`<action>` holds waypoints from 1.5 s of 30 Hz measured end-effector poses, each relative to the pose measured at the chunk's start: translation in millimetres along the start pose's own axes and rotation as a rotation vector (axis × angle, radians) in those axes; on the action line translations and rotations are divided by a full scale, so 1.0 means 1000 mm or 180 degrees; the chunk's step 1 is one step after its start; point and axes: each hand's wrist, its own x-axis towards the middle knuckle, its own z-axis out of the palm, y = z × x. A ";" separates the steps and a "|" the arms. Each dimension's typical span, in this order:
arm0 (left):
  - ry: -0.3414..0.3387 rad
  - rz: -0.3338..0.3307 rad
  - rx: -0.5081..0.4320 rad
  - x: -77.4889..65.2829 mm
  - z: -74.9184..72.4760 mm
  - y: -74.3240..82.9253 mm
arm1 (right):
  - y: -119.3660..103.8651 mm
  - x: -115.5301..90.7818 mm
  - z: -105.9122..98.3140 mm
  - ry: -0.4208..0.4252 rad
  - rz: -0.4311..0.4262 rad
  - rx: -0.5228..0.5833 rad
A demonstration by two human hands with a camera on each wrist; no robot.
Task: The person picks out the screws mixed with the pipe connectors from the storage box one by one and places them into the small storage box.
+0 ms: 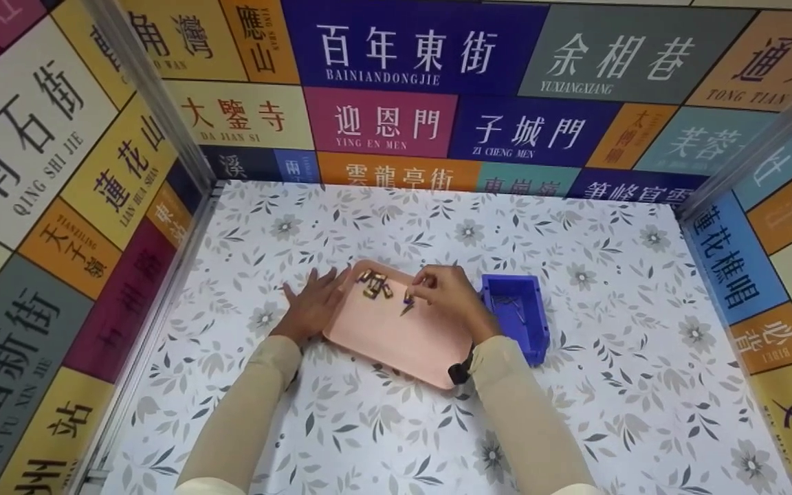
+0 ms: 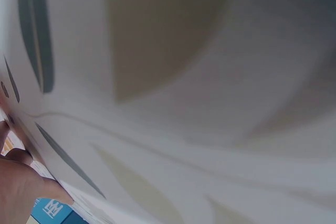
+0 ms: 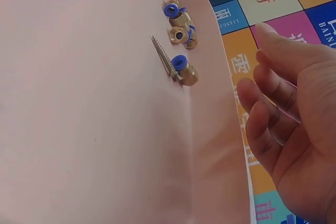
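Observation:
A pink tray [image 1: 382, 337] lies on the patterned table. My left hand [image 1: 313, 302] rests at its left edge with fingers spread; only part of that hand [image 2: 23, 187] shows in the left wrist view. Several brass push-in fittings with blue collars [image 1: 374, 283] are grouped near the tray's far left corner. Apart from them lies a single fitting [image 3: 186, 73], with screws [image 3: 161, 56] against it. Above this single fitting hovers my right hand [image 1: 445, 292]. In the right wrist view its fingers [image 3: 270, 85] are loosely bent and hold nothing.
A blue bin [image 1: 542, 330] stands against the tray's right side, with thin metal screws [image 1: 518, 309] inside. Panels with street-name lettering [image 1: 396, 55] wall the table at the back, left and right.

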 end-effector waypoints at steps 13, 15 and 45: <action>0.0089 0.0192 0.0000 0.001 0.001 -0.006 | 0.012 0.000 0.015 0.0013 0.0240 -0.0034; 0.0085 0.0185 -0.0009 0.001 0.000 -0.006 | 0.013 0.000 0.016 0.0008 0.0265 -0.0075; 0.0029 0.0093 -0.0069 0.000 -0.001 -0.001 | 0.024 -0.001 0.032 -0.0042 0.0214 -0.0467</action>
